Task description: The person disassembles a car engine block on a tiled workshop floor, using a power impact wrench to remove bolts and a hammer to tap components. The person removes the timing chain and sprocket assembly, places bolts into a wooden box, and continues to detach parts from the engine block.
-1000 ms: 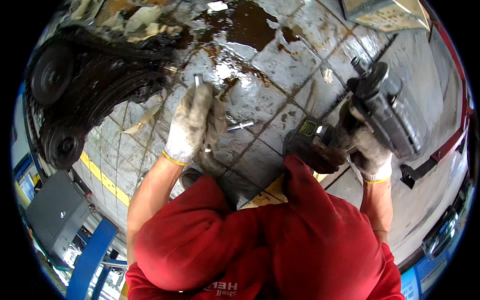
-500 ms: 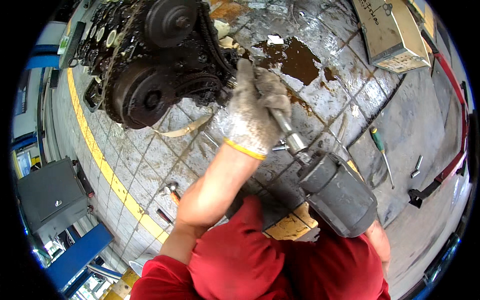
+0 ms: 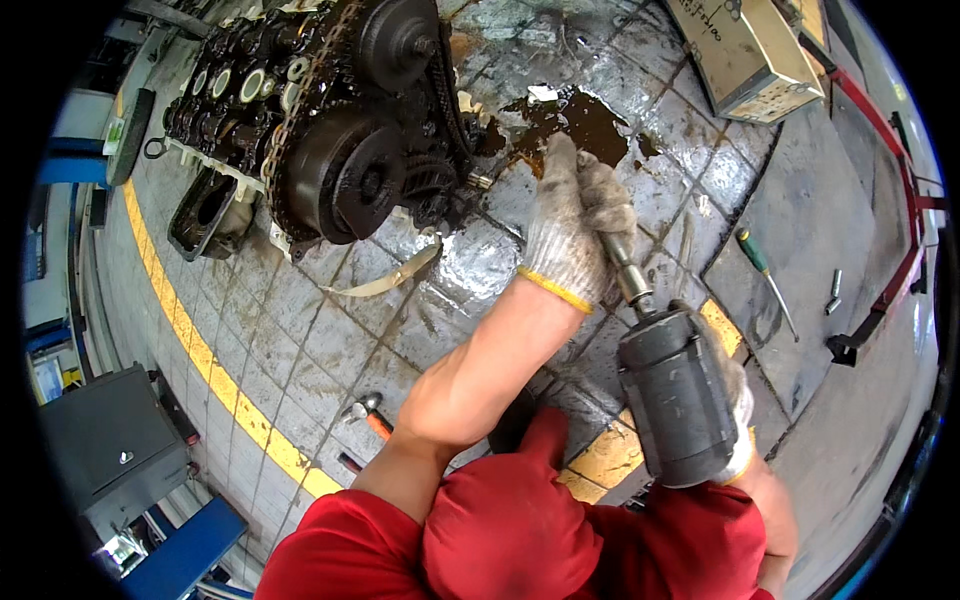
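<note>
My left hand (image 3: 583,215), in a white knitted glove stained grey with a yellow cuff, is closed around the metal extension shaft (image 3: 626,268) of an impact wrench. The dark grey impact wrench (image 3: 678,395) lies slanted at the lower right. My right hand (image 3: 741,408), gloved too, is wrapped round the wrench on its right side; most of its fingers are hidden behind the body. At upper left stands an oily black engine (image 3: 335,120) with round pulleys and a chain. A short shiny metal piece (image 3: 480,179) sticks out from its right side, apart from my left hand.
Brown oil (image 3: 590,125) is pooled on the tiles beyond my left hand. A wooden box (image 3: 745,60) stands at upper right. A green-handled screwdriver (image 3: 768,285) and small sockets (image 3: 834,291) lie on a grey mat. A hammer (image 3: 368,412) lies near my left forearm.
My left hand and the wrench's shaft have drawn away from the engine to the right. My right hand has come into sight beside the wrench. The whole view has shifted somewhat.
</note>
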The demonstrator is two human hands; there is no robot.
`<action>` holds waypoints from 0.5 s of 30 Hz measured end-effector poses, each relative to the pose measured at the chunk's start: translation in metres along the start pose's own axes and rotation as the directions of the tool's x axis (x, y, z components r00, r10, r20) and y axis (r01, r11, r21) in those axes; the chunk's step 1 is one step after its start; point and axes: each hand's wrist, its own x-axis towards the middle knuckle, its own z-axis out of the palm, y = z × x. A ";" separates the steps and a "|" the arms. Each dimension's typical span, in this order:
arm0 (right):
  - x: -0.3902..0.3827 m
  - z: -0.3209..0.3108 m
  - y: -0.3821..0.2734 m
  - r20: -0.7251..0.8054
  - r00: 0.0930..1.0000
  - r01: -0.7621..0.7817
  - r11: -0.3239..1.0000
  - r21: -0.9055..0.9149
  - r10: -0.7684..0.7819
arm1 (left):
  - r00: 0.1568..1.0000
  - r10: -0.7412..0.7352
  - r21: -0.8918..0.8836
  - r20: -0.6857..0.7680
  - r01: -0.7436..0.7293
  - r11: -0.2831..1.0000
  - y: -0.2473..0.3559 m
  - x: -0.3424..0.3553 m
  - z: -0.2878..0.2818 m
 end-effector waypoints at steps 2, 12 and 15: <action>-0.004 0.008 -0.002 0.015 1.000 -0.013 1.000 -0.008 0.013 | 0.998 0.048 0.064 -0.051 -0.044 0.997 0.004 0.001 -0.003; 0.018 0.036 0.011 0.201 0.978 0.042 0.998 0.057 -0.052 | 0.966 0.194 0.145 -0.171 -0.170 0.975 0.008 -0.020 -0.001; 0.026 0.039 0.016 0.253 0.963 0.071 0.994 0.087 -0.091 | 0.796 0.508 0.388 -0.329 -0.377 0.841 -0.014 -0.004 -0.022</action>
